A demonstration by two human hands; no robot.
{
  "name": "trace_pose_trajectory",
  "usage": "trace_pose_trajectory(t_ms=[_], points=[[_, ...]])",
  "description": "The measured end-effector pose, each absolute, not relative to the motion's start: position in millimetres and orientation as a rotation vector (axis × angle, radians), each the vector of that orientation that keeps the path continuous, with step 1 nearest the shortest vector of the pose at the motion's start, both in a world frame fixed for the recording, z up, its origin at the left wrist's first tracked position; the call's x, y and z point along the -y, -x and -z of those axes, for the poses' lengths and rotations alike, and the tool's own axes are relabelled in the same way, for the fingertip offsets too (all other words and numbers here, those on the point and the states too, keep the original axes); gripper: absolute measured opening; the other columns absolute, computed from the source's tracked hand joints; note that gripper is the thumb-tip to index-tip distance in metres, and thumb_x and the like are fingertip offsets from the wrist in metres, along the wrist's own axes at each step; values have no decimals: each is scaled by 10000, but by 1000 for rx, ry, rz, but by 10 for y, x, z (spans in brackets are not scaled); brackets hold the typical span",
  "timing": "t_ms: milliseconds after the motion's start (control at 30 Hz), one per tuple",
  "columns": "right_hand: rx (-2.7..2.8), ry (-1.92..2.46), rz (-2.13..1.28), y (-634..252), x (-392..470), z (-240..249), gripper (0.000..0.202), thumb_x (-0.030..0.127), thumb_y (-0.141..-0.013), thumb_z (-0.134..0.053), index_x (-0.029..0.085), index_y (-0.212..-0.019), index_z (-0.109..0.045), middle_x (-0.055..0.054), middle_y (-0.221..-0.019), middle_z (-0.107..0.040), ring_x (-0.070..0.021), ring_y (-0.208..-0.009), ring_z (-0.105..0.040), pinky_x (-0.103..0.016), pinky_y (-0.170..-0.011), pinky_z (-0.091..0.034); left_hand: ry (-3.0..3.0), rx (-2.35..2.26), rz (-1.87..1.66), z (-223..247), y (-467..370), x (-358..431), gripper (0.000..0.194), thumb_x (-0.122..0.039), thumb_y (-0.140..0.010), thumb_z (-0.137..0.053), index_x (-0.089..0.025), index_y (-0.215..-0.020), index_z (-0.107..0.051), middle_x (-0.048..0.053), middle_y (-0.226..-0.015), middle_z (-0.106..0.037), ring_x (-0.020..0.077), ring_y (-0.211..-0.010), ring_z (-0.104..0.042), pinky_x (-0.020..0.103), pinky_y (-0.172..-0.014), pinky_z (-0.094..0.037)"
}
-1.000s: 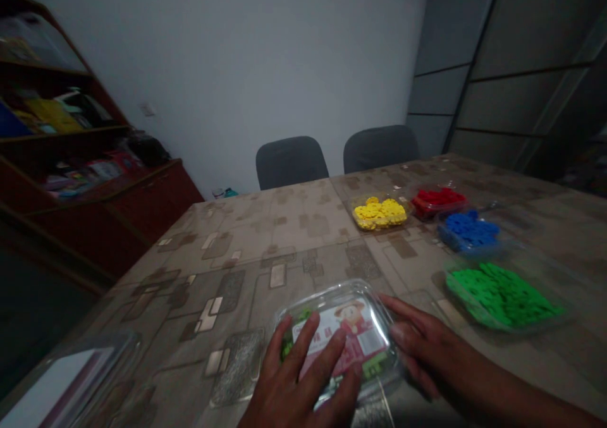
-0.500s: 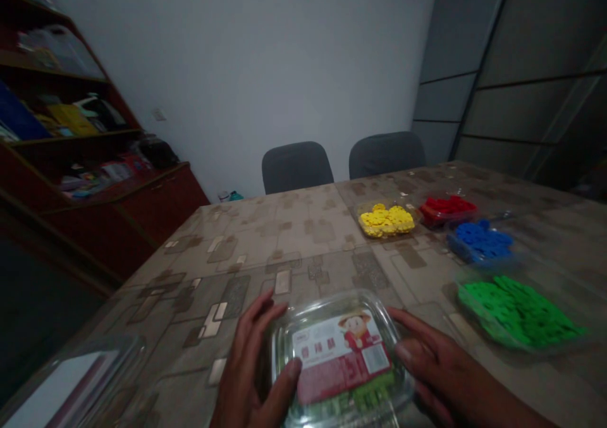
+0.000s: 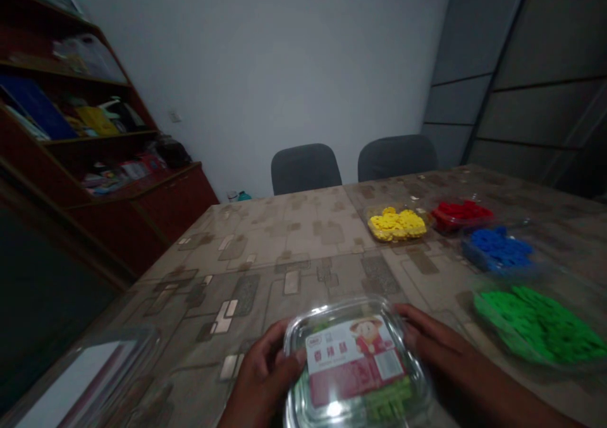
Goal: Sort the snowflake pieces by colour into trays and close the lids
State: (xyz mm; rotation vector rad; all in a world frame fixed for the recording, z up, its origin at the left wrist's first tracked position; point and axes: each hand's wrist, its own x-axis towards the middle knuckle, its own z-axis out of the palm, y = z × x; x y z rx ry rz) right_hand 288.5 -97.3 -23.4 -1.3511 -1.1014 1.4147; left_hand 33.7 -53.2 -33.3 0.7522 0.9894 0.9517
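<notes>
A clear plastic box [image 3: 327,314] with a white and dark-pink label is between my hands at the bottom middle. Its lid is on, and green pieces show through the plastic. My left hand [image 3: 268,374] grips the box's left side, with the thumb over the lid's edge. On the right side my right hand [image 3: 434,339] is wrapped round the rim, its fingertips partly hidden behind the box. To the right lies an open clear tub of green pieces [image 3: 540,324], the nearest of several tubs.
Farther back on the patterned table [image 3: 265,257] stand tubs of blue pieces [image 3: 500,248], yellow pieces [image 3: 397,224] and red pieces [image 3: 459,213]. Another clear lidded container [image 3: 80,380] lies at the lower left. Two grey chairs [image 3: 306,169] line the far edge.
The view has swung slightly left, so things sit farther right. My left fingers have drawn in closer round the box's left side, and the box tilts a little more.
</notes>
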Motion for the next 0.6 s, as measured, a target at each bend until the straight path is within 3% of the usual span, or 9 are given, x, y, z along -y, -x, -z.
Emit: trace_pose_trajectory(t_ms=[100, 200, 300, 467, 533, 600], points=[[1030, 1303, -1536, -2885, 964, 131, 476, 439, -873, -574, 246, -1307, -569, -87, -1122, -683, -275, -1055, -631, -401, -926, -489, -779, -990, -953, 321, -353, 519, 557, -294, -633, -872, -165, -1140, -680, 130, -936, -781, 301, -791, -747, 372, -695, -584], [968, 1376, -1603, -2887, 983, 123, 565, 450, -832, -613, 234, -1348, -530, -32, -787, -684, -187, -686, -644, -269, -616, -511, -772, -987, -919, 293, -388, 457, 503, -281, -640, -863, -145, -1094, -693, 135, -906, -779, 287, -727, -749, 359, -658, -584], [935, 1389, -1606, -2884, 983, 203, 667, 525, -793, -630, 207, -1364, -499, 41, -526, -525, -86, -422, -415, -194, -431, -343, -797, -980, -892, 264, -426, 367, 447, -250, -659, -842, -145, -1070, -700, 123, -900, -779, 270, -697, -746, 348, -639, -584], [921, 1385, -1593, -2872, 908, 273, 739, 576, -739, -678, 225, -1358, -479, 41, -611, -541, -51, -409, -330, -165, -393, -251, -818, -959, -902, 261, -457, 329, 416, -233, -671, -833, -167, -1058, -695, 104, -909, -777, 257, -702, -744, 338, -639, -581], [919, 1383, -1559, -2864, 884, 216, 675, 552, -759, -667, 223, -1328, -511, 12, -705, -603, -71, -442, -426, -181, -413, -327, -805, -965, -928, 277, -460, 359, 424, -247, -670, -839, -181, -1059, -685, 101, -920, -774, 263, -739, -744, 348, -670, -580], [957, 1323, -1556, -2862, 870, 135, 584, 507, -816, -617, 212, -1313, -532, -51, -894, -673, -151, -636, -611, -251, -571, -487, -810, -958, -991, 292, -463, 389, 440, -265, -651, -854, -185, -1049, -684, 101, -938, -767, 274, -814, -738, 359, -737, -572]])
